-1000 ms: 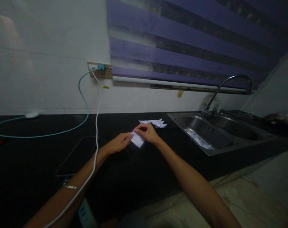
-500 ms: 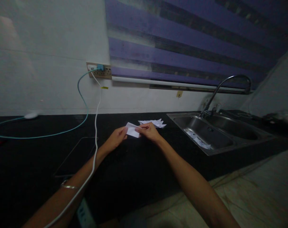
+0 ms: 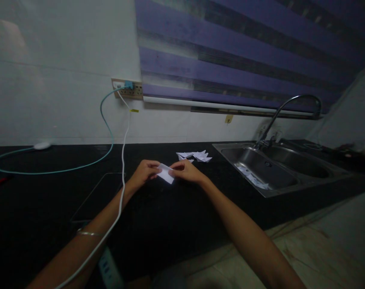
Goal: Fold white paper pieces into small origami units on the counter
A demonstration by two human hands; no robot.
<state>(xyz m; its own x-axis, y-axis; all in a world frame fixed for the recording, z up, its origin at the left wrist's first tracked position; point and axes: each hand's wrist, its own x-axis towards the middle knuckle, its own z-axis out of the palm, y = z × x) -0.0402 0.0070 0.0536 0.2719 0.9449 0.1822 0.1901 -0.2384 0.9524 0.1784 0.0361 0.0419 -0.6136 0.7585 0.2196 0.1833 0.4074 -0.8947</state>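
Observation:
Between my two hands is a small folded piece of white paper (image 3: pixel 165 173), held tilted above the black countertop (image 3: pixel 170 216). My left hand (image 3: pixel 145 171) pinches its left end, thumb towards me. At the right end, my right hand (image 3: pixel 186 171) grips it between thumb and fingers. Just behind my right hand lies a group of pointed, folded white paper pieces (image 3: pixel 202 155) on the counter; my hand hides part of them.
A white cable (image 3: pixel 121 200) hangs from the wall socket (image 3: pixel 134 90) across my left forearm. A teal cable (image 3: pixel 65 173) loops over the counter. A dark flat tablet-like thing (image 3: pixel 95 196) lies at left. More white paper lies along the sink (image 3: pixel 260 192) at right.
Both hands have come slightly lower and closer to me with the paper, which is turned to a steeper slant. More of the folded pieces behind now shows.

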